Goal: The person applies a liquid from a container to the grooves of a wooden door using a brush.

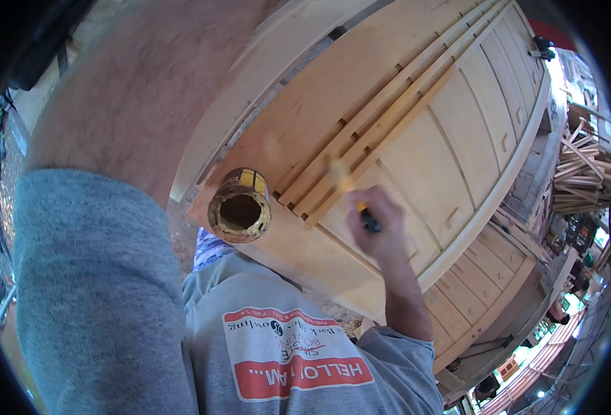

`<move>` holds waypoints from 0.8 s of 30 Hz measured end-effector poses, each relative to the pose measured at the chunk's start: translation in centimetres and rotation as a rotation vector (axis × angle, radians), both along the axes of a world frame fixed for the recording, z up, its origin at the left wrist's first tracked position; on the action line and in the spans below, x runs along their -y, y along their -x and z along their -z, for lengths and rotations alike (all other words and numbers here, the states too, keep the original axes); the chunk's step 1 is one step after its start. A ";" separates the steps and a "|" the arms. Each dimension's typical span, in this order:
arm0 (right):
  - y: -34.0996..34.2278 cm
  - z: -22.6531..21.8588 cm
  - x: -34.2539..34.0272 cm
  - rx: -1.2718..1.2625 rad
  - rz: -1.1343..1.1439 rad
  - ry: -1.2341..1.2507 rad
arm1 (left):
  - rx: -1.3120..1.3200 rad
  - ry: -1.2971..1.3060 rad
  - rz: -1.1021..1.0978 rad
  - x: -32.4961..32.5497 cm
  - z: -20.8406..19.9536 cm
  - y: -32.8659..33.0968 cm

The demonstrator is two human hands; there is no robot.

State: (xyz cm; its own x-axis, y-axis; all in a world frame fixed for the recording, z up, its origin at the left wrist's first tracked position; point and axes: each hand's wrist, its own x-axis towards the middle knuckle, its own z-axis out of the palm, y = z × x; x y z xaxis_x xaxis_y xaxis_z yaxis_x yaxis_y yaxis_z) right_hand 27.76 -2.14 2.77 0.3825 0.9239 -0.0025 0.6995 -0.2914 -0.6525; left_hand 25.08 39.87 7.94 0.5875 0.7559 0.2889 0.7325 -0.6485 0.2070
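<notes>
My right hand [378, 225] is closed around a paintbrush [345, 184] with a yellow and black handle. The hand and the bristles are blurred, and the bristles lie over the long slats [371, 138] of a pale wooden furniture piece [305, 114]. Whether they touch the wood, I cannot tell. To the left of the brush stands an open tin can [253, 180] with a yellow and dark label and a smeared rim. My left arm [146, 90] fills the left side and runs out at the top, so the left hand is out of sight.
Grooved panels [435, 176] with small handles line the right part of the wooden piece. Another drawer-fronted piece [482, 277] stands beside it on the right. Farther right are stacked wood strips [582, 166]. Other people are partly visible at the far right edge.
</notes>
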 end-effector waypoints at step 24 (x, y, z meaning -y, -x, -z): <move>5.3 4.0 0.8 -0.382 0.061 -0.098 | 0.000 -0.009 0.010 0.1 -0.3 0.0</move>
